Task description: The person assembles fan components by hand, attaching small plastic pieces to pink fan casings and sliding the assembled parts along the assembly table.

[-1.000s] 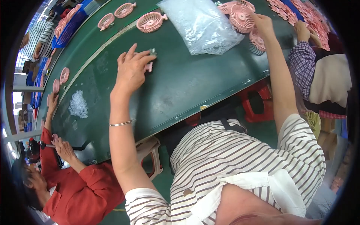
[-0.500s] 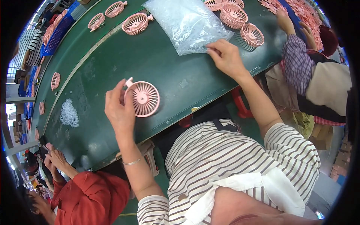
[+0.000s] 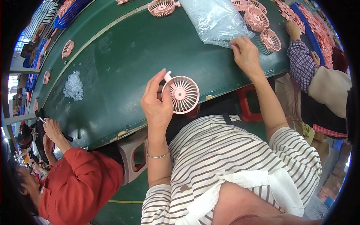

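My left hand [image 3: 157,103] grips a round pink fan cage [image 3: 180,94] at its rim, beside a short stem that points up. The cage's slatted face is toward me, and it hangs over the table's near edge. My right hand [image 3: 247,56] is at the near edge of a clear plastic bag [image 3: 213,20] full of small clear pieces. Its thumb and fingers pinch the bag's lip; whether a small piece is also between them is hidden.
Several pink fan cages [image 3: 256,18] sit right of the bag, with another [image 3: 162,7] left of it. A heap of small clear pieces [image 3: 74,86] lies on the green table [image 3: 123,67]. Co-workers sit on both sides; the left one, in a red sleeve [image 3: 88,165], holds a dark rod-like tool.
My left hand has brought the fan cage closer to my body, over the table edge. My right hand stays at the bag's lip. The whole view has shifted left.
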{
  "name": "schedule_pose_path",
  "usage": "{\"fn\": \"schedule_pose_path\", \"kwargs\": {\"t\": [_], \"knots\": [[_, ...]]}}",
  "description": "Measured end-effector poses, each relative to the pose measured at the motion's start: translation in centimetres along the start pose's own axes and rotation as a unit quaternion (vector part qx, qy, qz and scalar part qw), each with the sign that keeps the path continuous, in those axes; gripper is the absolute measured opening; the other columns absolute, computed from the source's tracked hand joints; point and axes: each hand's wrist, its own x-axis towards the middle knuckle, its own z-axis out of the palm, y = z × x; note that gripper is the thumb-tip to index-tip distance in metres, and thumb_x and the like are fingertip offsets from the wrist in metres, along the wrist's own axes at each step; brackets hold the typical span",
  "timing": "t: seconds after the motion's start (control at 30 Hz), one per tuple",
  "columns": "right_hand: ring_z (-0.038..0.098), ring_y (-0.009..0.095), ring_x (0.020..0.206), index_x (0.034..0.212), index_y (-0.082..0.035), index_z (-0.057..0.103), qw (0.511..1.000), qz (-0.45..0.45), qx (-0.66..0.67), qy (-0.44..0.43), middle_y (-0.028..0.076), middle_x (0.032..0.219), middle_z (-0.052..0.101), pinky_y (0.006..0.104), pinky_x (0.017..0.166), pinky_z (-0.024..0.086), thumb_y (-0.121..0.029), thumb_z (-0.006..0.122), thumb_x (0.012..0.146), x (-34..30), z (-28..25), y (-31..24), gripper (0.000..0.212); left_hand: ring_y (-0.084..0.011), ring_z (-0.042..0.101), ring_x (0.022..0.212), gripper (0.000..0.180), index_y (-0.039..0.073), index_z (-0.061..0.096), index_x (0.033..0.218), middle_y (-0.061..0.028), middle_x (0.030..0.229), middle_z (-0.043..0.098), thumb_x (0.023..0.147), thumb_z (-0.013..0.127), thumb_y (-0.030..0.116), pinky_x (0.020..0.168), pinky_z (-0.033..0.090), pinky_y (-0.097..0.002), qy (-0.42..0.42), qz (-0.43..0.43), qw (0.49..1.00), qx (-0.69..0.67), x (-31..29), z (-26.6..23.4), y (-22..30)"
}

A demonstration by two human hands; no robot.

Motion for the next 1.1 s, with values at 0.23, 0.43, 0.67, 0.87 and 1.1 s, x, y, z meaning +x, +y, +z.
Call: {"fn": "schedule_pose_path", "kwargs": {"t": [0.23, 0.43, 0.67, 0.87, 1.1], "knots": [[0.059, 0.033, 0.071, 0.087, -0.004, 0.065, 0.993, 0.023, 0.101, 0.055, 0.014, 0.085, 0.06, 0.0387, 0.066, 0.048, -0.005, 0.061, 0.08, -0.4, -1.3, -1.3, 0.009, -0.0075, 0.056, 0.07, 0.035, 0.003, 0.062, 0.115, -0.0063, 0.099, 0.061, 0.08, 0.061, -0.002, 0.057, 0.045, -0.0199, -0.03, -0.018, 0.991, -0.132, -1.3, 0.5, -0.9], [0.059, 0.024, 0.066, 0.089, -0.001, 0.063, 0.967, 0.029, 0.252, -0.004, 0.013, 0.077, 0.059, 0.0328, 0.063, 0.046, -0.004, 0.059, 0.083, -0.9, -0.6, -3.7, 0.008, -0.009, 0.056, 0.075, 0.032, 0.001, 0.061, 0.115, -0.0056, 0.095, 0.059, 0.083, 0.063, 0.0, 0.065, 0.047, -0.0209, -0.022, -0.006, 0.991, -0.134, -1.6, 1.0, -1.3], [0.057, 0.007, 0.066, 0.099, 0.001, 0.062, 0.872, 0.131, 0.445, -0.157, 0.002, 0.08, 0.061, 0.0203, 0.06, 0.047, -0.002, 0.056, 0.088, -1.9, 0.0, -7.5, 0.013, -0.0117, 0.057, 0.088, 0.031, -0.002, 0.057, 0.118, -0.0044, 0.095, 0.057, 0.087, 0.059, -0.001, 0.079, 0.049, -0.0242, 0.004, -0.069, 0.957, -0.282, -1.7, 1.9, 0.1], [0.061, 0.008, 0.068, 0.096, 0.004, 0.065, 0.786, 0.19, 0.529, -0.256, 0.006, 0.081, 0.064, 0.0208, 0.062, 0.051, -0.001, 0.06, 0.085, -1.2, -0.5, -9.4, 0.012, -0.0128, 0.057, 0.095, 0.035, -0.005, 0.053, 0.12, -0.0096, 0.107, 0.058, 0.086, 0.06, -0.002, 0.083, 0.049, -0.0252, -0.035, -0.029, 0.97, -0.238, -1.8, 1.5, -1.2], [0.063, 0.011, 0.075, 0.093, 0.005, 0.062, 0.723, 0.207, 0.609, -0.254, 0.007, 0.086, 0.065, 0.0221, 0.068, 0.052, 0.001, 0.063, 0.083, -2.2, 0.3, -12.4, 0.011, -0.0156, 0.061, 0.093, 0.03, -0.007, 0.056, 0.112, -0.0129, 0.103, 0.063, 0.083, 0.062, -0.006, 0.083, 0.05, -0.0265, -0.007, -0.062, 0.945, -0.32, -1.8, 2.5, -0.7]]}}
